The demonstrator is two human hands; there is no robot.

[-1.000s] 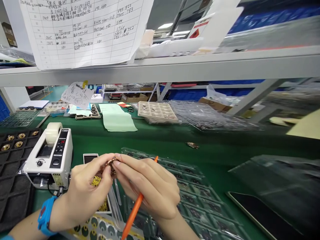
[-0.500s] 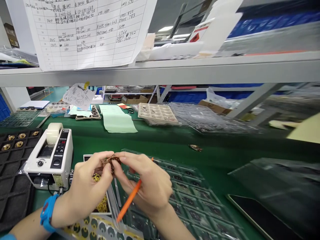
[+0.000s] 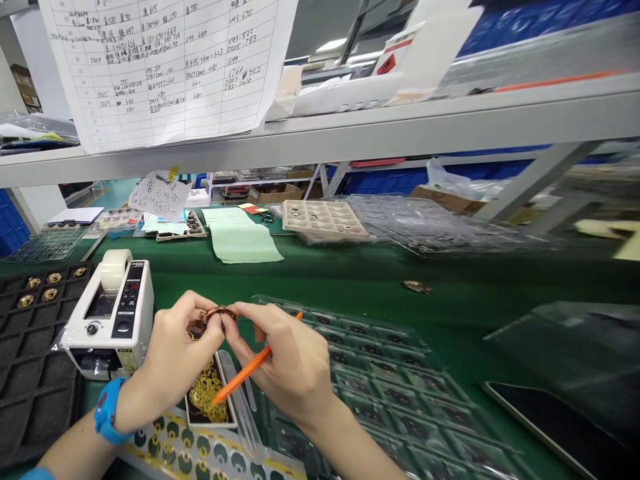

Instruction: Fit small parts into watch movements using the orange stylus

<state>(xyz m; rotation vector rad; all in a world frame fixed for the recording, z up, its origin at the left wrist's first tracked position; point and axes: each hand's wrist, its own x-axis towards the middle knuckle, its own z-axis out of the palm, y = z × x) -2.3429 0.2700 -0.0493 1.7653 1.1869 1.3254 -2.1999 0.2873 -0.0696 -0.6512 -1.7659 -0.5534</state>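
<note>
My left hand (image 3: 183,343) and my right hand (image 3: 287,360) meet at the middle of the view, pinching a small copper-coloured round part (image 3: 220,311) between thumbs and fingertips. An orange pen-like tool (image 3: 250,370) lies through my right hand, its tip pointing down and left. Beneath the hands is a white box (image 3: 213,425) with yellow rings (image 3: 207,393) in it. A sheet of round stickers (image 3: 200,457) lies at the bottom. To the right of the box spreads a clear compartment tray (image 3: 395,393) holding dark parts.
A white tape dispenser (image 3: 113,327) and a black tray (image 3: 30,360) with gold parts stand at left. Another copper part (image 3: 416,287) lies on the green mat. A dark flat device (image 3: 555,427) is at lower right. A grey shelf beam (image 3: 320,143) crosses above.
The view has shifted a little, showing more of the yellow rings. Both hands still pinch the copper part, and the orange tool now lies flatter.
</note>
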